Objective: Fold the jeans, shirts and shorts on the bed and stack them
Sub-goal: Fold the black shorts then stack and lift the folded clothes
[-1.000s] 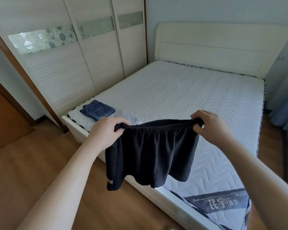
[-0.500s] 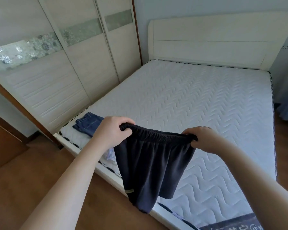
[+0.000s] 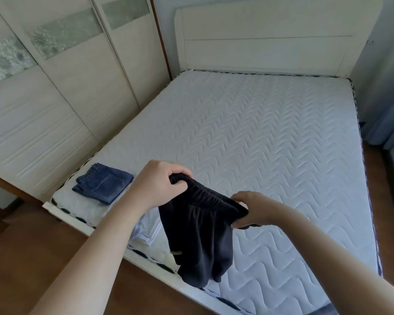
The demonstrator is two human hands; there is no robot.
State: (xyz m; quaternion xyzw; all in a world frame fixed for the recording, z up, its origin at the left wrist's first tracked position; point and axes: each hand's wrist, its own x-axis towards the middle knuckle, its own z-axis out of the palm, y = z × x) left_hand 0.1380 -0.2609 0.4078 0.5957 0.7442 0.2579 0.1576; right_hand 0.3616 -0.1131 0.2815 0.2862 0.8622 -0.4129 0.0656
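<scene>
Both hands are up in front of the camera holding a pair of black soft-fabric shorts with an elastic waistband [image 3: 198,233]. The left hand [image 3: 156,184] has its fingers curled tight around one end of the gathered waistband, thumb tucked under, knuckles up. The right hand [image 3: 251,210] pinches the other end, fingers wrapped over the top edge and thumb underneath. The waistband runs slanted between the two, higher on the left side, lower on the right, and the two hands sit pretty close together, so the band is bunched rather than stretched.

The rest of the shorts just hang down from the waistband over the near edge of the white quilted mattress [image 3: 271,137], not lying flat on it. There's a small pale tag on the hem on the left side.

Off to the left near the mattress corner sits a folded pair of dark blue denim jeans [image 3: 102,183], back pocket showing. Just beside the left forearm there's a folded white garment [image 3: 147,230], partly hidden by the arm, so I can't say what it is exactly. White wooden headboard [image 3: 271,39] at the far end, pale sliding-door wardrobe [image 3: 55,98] along the left.
</scene>
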